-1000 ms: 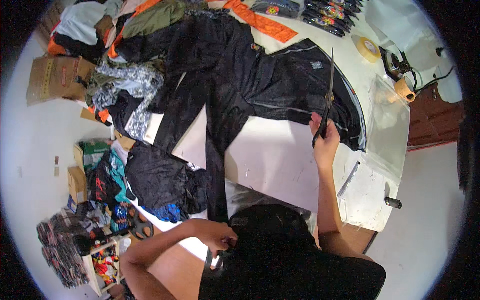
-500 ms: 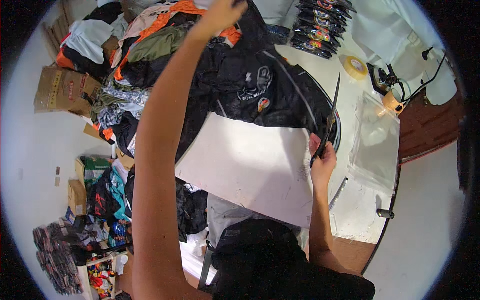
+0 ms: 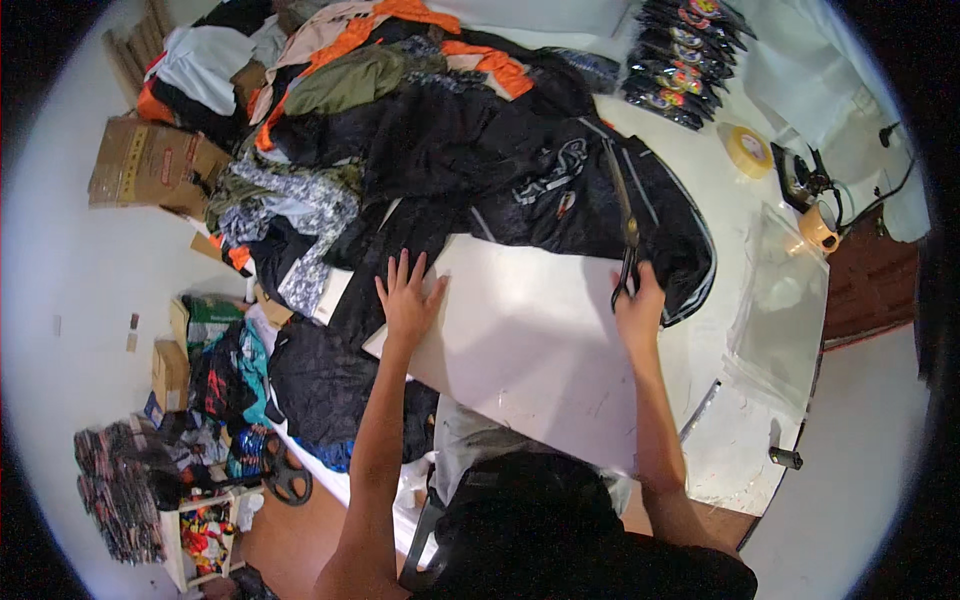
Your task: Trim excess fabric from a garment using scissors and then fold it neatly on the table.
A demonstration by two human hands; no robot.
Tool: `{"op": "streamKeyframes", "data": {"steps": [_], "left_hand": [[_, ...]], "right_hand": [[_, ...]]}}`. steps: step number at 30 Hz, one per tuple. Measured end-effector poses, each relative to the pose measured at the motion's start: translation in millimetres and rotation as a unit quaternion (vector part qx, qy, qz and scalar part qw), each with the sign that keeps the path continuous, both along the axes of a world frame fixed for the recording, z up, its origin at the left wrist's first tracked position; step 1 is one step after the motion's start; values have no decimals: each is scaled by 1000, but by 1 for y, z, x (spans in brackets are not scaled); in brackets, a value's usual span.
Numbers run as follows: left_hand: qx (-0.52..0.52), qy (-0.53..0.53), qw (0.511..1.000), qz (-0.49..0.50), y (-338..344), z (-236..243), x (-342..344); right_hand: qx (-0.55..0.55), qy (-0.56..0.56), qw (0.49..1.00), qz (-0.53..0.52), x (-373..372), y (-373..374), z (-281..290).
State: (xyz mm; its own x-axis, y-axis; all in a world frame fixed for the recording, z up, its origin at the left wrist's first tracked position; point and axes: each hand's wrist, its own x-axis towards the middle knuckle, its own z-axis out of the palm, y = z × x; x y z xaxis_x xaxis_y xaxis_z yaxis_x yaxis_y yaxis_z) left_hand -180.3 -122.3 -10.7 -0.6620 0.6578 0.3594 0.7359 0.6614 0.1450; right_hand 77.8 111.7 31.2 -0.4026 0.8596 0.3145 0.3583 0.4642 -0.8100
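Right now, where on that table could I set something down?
Mostly on the white table between the left hand and right hand, bordered beyond by the black garments; a smaller patch separates those from the yellow tape roll. The far left is crowded with heaped clothes.

Left hand (image 3: 407,310): a second ago down by the body at the near edge of the desk (image 3: 530,320); half a second ago up at the far edge; now back mid-desk, fingers spread, beside the black garment (image 3: 450,140). Garment: long dark strip ran down over the near edge a second ago; gone from there now, leaving that stretch of desk bare. White print (image 3: 555,175) now showing on it, unseen a second ago. Scissors (image 3: 630,235), in right hand (image 3: 638,305): tip swung left, from over bare desk to over the garment.
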Motion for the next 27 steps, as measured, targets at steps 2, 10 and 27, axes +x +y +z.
{"op": "streamKeyframes", "data": {"steps": [2,10,27], "left_hand": [[3,-31,999,15,-21,-2,-3],[73,-59,994,64,-80,-4,-51],[399,-57,895,192,-181,7,-63]], "right_hand": [[-1,-24,1000,-5,-15,24,-11],[113,-116,980,-120,10,133,-42],[160,-156,974,-43,30,183,-48]]}}
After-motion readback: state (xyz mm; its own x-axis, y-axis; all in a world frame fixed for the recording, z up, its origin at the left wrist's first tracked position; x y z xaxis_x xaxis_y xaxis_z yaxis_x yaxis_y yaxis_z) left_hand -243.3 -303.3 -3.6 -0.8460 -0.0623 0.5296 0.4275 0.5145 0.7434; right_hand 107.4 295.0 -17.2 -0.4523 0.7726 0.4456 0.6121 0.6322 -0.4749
